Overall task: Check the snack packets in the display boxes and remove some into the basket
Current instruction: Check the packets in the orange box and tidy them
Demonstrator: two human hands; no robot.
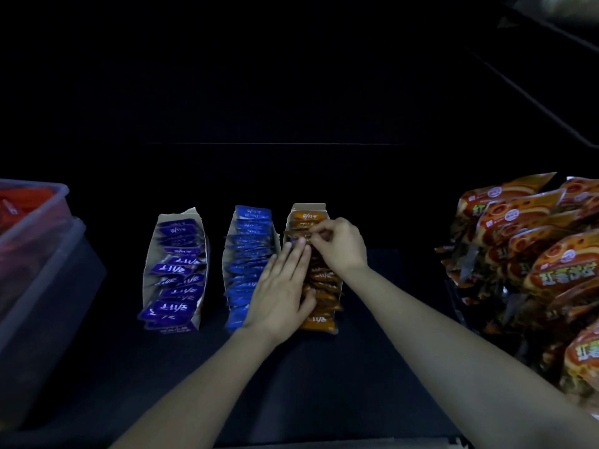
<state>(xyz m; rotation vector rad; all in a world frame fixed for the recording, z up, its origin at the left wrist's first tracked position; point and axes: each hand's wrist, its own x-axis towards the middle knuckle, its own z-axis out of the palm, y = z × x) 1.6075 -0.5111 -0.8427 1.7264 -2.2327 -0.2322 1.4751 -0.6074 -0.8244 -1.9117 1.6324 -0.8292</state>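
Packets [321, 286] under left hand [282, 286], basket [35, 241] cropped

The left hand [282, 286] covers several orange packets [325, 285], whose print looks blurred.

The left hand [282, 286] and the right hand [340, 246] are bare. The left forearm [207, 384] and the right forearm [453, 335] are bare from wrist to the lower frame edge. Fingernails on the left hand are short and rounded. Both forearms are slender, widening gradually toward the elbow. Dim light hides finer surface detail.
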